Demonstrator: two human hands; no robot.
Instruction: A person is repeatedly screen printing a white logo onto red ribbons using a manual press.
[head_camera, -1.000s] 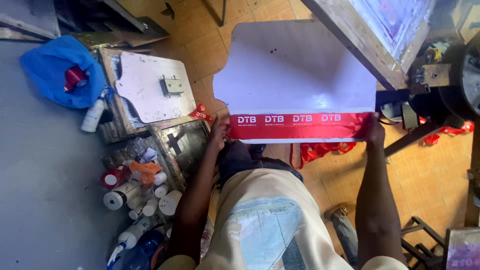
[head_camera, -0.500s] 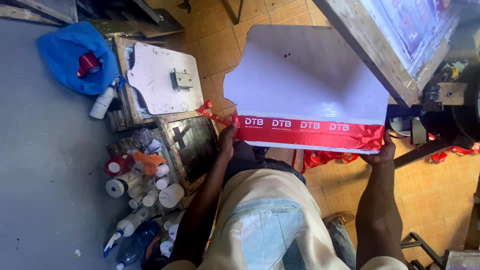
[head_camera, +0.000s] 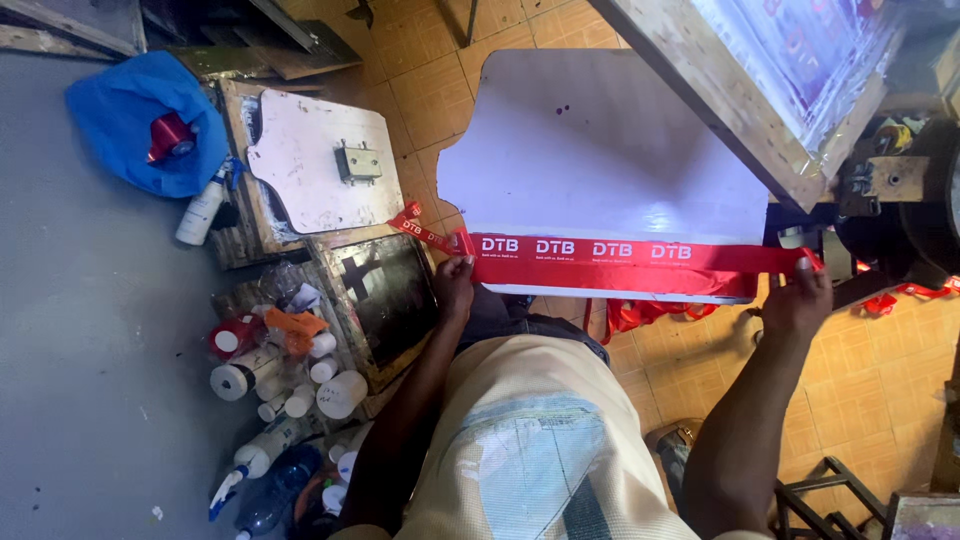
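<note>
Tiled workshop floor; white surface (head_camera: 600, 150) under a raised screen frame (head_camera: 720, 110). Left hand (head_camera: 455, 285) and right hand (head_camera: 797, 300) each pinch the red ribbon (head_camera: 620, 262), grip clenched, stretched taut across the near edge. Positioning step, likely; next calls for laying it flat and straight.

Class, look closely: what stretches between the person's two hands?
In the head view, a red printed ribbon spans from left hand to right hand, across the white board.
</note>
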